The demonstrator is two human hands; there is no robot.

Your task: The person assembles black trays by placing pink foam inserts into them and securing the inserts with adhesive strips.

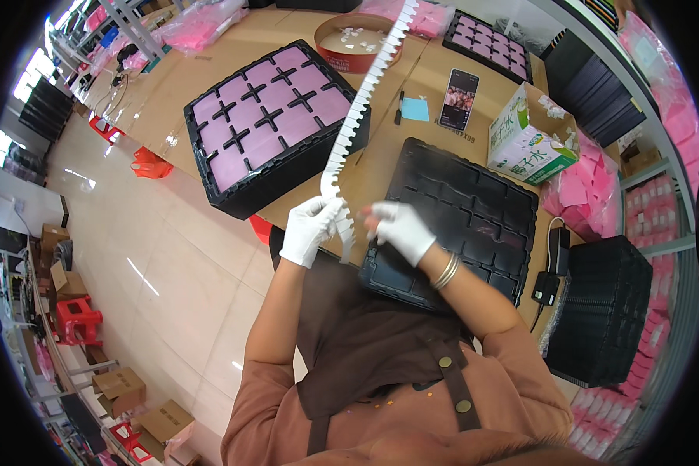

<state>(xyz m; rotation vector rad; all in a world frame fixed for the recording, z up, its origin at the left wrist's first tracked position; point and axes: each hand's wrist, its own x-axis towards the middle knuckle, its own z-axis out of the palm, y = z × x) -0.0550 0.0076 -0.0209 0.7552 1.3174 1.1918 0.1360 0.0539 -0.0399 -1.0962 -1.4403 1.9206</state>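
A long white strip with a notched edge (357, 116) runs from the top of the view down to my left hand (311, 231), where its short lower end bends and hangs. White-gloved, that hand pinches the strip between thumb and fingers. Just to its right, apart from the strip, is my right hand (402, 231), also gloved, with some bare fingertips. Its fingers are smeared by motion, so I cannot make out whether they hold anything. Below the right hand lies a black compartmented plastic tray (474, 210). Left of the strip stands a black tray stack (268, 116) with pink panels and black cross-shaped dividers.
On the cardboard-covered table (171, 116) are a round red tub (335, 58) with white scraps, a phone (457, 97), a blue note pad (415, 109), a black pen (399, 109) and a green-white carton (532, 140). Stacked black trays (602, 311) stand at right.
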